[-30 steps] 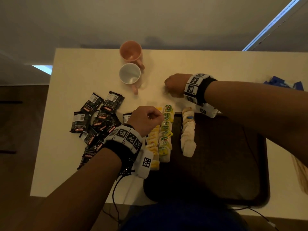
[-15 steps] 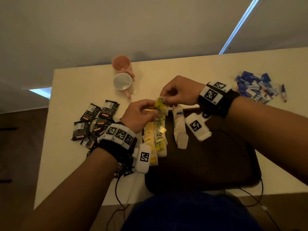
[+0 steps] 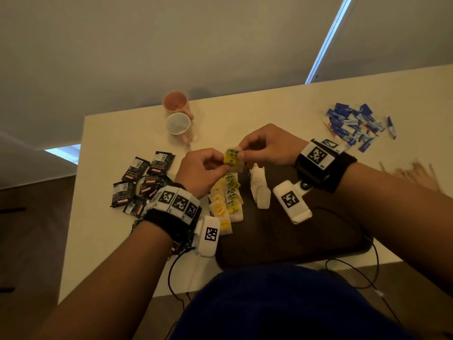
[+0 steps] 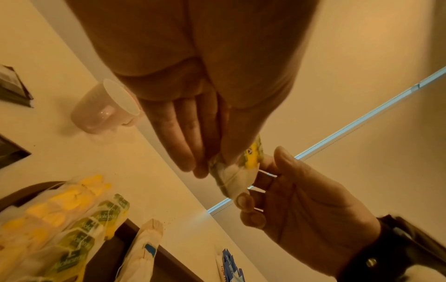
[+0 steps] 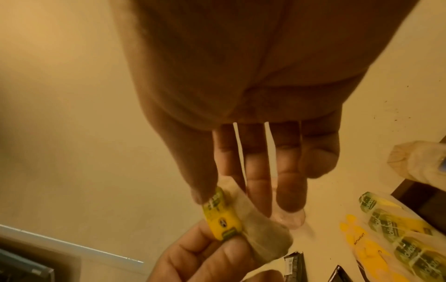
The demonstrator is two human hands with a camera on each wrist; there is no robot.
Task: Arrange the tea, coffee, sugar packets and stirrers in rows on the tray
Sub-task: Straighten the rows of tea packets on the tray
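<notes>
A tea bag [image 3: 231,157] with a yellow and green tag is held in the air between both hands, above the far end of the tea rows. The left hand [image 3: 199,169] pinches its near edge between thumb and curled fingers, and the right hand [image 3: 266,146] pinches the far edge with thumb and forefinger, its other fingers loosely extended. A second ago both hands were down at the table with fists closed, the right one resting beyond the tray; half a second ago they met over the rows with this tea bag between them, and now it is lifted slightly higher and turned so the tag faces up. That suggests the person is straightening the bag before laying it down, probably at the far end of the green-tagged row [image 3: 232,192]. Just below the left hand, a row of yellow-tagged tea bags [image 3: 219,209] lies beside the green-tagged one, and below the right hand runs a shorter row of plain white tea bags [image 3: 259,190], all on the left part of the dark tray [image 3: 306,239]. The rest of the tray is bare, so the tea looks nearly done while the other items wait. To the left of the left hand lies a loose heap of black coffee packets [image 3: 142,180]. Beyond the right wrist sit scattered blue sugar packets [image 3: 353,123], and to its right a blurred pile of wooden stirrers [image 3: 414,173]. Beyond both hands stand two mugs [image 3: 177,119].
</notes>
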